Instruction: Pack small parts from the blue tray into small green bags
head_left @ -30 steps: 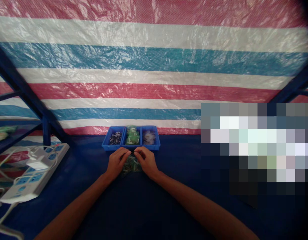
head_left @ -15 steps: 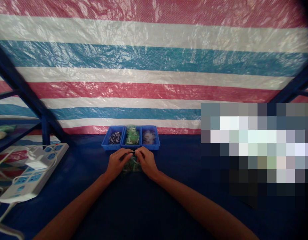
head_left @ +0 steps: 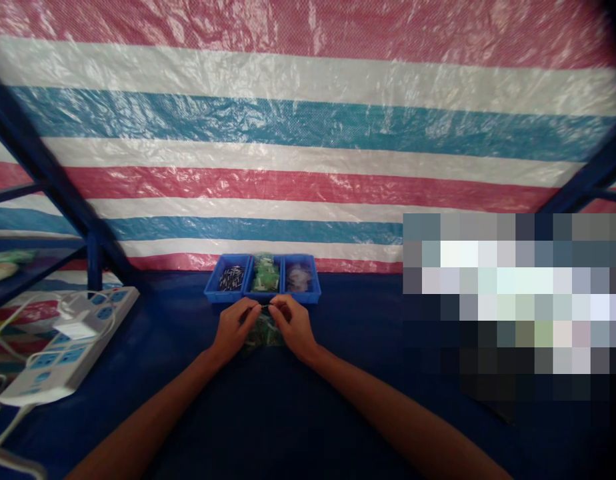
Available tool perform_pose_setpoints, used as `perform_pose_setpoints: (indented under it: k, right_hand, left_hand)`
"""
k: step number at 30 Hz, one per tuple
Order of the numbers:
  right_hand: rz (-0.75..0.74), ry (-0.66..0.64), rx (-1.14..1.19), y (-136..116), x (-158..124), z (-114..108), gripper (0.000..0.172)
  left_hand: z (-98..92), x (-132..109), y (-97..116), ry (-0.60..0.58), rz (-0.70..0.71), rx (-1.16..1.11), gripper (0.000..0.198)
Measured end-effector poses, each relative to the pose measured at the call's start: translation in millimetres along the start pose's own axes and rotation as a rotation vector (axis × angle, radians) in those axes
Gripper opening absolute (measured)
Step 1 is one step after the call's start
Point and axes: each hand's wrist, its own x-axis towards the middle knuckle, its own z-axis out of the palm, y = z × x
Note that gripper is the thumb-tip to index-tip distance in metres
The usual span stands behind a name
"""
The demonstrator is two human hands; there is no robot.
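The left hand [head_left: 233, 327] and right hand [head_left: 294, 327] come together, both pinching a thin dark pin [head_left: 265, 306] between their fingertips. A clear bag of green parts [head_left: 262, 335] lies under the hands, at 6 o'clock from the pin. A blue divided tray [head_left: 228, 298] sits just beyond, at 12 o'clock.

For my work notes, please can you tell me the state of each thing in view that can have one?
Left hand, pinching a thin dark item at its fingertips
Right hand, pinching the same item
Green packet, lying flat below the hands
Blue bins, three side by side, all holding parts
Power strip, lying flat, white adapter plugged in
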Motion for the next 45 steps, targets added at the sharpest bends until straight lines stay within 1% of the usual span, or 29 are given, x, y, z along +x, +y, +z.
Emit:
perform_pose_setpoints:
  k: [6, 12, 20, 27, 35, 40, 42, 45]
  right_hand:
    - [-0.003, -0.007, -0.016, -1.2, -0.7, -0.6, 0.02]
    - [-0.004, -0.021, -0.057, -3.6, -0.7, -2.1, 0.027]
    - [0.009, -0.003, -0.066, 0.3, 0.8, -1.0, 0.032]
    - [0.007, -0.003, 0.015, -3.3, -0.2, -1.3, 0.021]
    - [0.007, -0.029, -0.01, -2.3, 0.0, -1.3, 0.025]
    - [-0.033, -0.032, -0.041, -1.8, 1.4, -0.9, 0.025]
    - [-0.025, -0.024, -0.039, -1.1, 2.2, -0.5, 0.028]
    - [0.006, 0.008, -0.034, -0.1, 3.0, -0.1, 0.03]
  left_hand:
    - [-0.3, 0.9, -0.8, -0.011, 0.001, 0.003, 0.03]
    - [0.5, 0.9, -1.1, 0.011, 0.015, -0.032, 0.022]
    - [1.1, -0.2, -0.7, 0.039, 0.062, -0.04, 0.021]
    - [-0.8, -0.6, -1.6, 0.07, 0.036, -0.072, 0.019]
    - [0.0, -0.3, -1.4, 0.055, 0.038, -0.063, 0.018]
    - [-1.2, 0.0, 0.7, 0.096, 0.064, -0.058, 0.019]
    - [-2.4, -0.7, 1.7, 0.117, 0.046, -0.044, 0.021]
    - [-3.8, -2.2, 2.3, 0.108, -0.026, -0.034, 0.023]
